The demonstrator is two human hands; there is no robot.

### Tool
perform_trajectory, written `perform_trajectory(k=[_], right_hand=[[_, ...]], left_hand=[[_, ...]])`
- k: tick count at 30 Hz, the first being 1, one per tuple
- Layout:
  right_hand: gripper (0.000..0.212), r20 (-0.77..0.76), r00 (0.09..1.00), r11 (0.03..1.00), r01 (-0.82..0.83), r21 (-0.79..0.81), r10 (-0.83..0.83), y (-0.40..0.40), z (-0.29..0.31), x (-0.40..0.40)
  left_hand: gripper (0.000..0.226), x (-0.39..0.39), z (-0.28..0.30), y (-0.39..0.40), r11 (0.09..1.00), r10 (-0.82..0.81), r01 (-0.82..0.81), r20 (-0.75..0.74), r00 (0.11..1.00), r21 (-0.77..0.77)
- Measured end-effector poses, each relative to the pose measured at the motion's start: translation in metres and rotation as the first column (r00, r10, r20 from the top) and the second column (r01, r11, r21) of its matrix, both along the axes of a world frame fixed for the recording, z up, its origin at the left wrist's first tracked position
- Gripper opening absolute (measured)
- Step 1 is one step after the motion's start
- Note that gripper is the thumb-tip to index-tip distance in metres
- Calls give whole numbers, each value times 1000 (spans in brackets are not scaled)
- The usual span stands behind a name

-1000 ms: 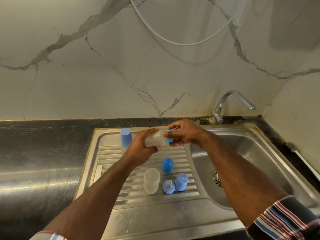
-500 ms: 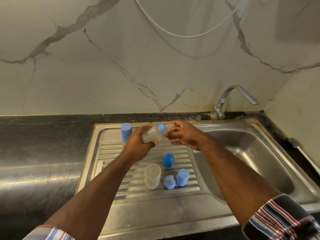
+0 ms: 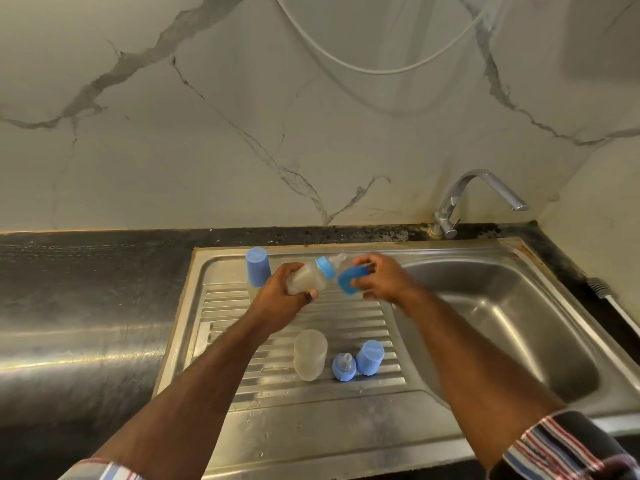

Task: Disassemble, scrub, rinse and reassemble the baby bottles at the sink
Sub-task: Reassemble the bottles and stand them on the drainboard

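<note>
My left hand [image 3: 285,297] grips a cloudy baby bottle [image 3: 308,277] tilted on its side, with a blue collar [image 3: 325,267] and clear teat [image 3: 338,259] screwed on. Just right of the teat, my right hand [image 3: 379,280] holds a blue cap [image 3: 349,278], its open side toward the bottle. On the ribbed drainboard [image 3: 363,317] lie an empty clear bottle body [image 3: 310,355], a blue collar with teat [image 3: 344,367] and a blue cap [image 3: 370,357]. A capped bottle [image 3: 258,266] stands at the back left.
The steel sink basin [image 3: 502,327] lies to the right, with the tap [image 3: 481,199] behind it and no water running. Dark counter [image 3: 86,306] spreads to the left. A white hose [image 3: 381,69] hangs on the marble wall. A brush handle [image 3: 609,299] lies at the far right.
The blue cap that lay on the drainboard below my hands is gone from there; my right hand now holds a blue cap by the teat. The bottle stays in my left hand.
</note>
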State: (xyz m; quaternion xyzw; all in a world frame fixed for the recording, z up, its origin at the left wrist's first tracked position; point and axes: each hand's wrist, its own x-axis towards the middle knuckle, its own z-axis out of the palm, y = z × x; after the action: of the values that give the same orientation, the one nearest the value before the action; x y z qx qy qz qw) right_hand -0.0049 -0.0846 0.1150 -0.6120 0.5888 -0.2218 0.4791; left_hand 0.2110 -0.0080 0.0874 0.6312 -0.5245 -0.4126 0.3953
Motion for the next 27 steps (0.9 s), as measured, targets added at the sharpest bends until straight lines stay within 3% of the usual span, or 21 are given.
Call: perform_trajectory(k=[2, 5, 9, 13, 20, 27], right_hand=[[36, 253, 957, 988, 120, 99, -142, -6, 22, -9], [34, 436, 895, 989, 36, 144, -96, -7, 43, -14], [43, 337, 937, 991, -120, 63, 93, -2, 49, -12], [47, 225, 958, 984, -179, -9, 176, -1, 48, -9], [49, 83, 975, 975, -196, -105, 205, -3, 54, -7], [40, 97, 990, 994, -108, 11, 106, -4, 55, 1]], left_hand=[[53, -1, 1, -1, 1000, 14, -14, -55, 998, 15], [49, -3, 3, -3, 1000, 5, -3, -87, 996, 17], [49, -5, 6, -5, 999, -42, 45, -126, 991, 21], [46, -7, 11, -7, 997, -70, 77, -181, 981, 30], [51, -12, 16, -10, 999, -51, 52, -113, 992, 2], [54, -21, 11, -8, 994, 12, -15, -26, 1000, -109]])
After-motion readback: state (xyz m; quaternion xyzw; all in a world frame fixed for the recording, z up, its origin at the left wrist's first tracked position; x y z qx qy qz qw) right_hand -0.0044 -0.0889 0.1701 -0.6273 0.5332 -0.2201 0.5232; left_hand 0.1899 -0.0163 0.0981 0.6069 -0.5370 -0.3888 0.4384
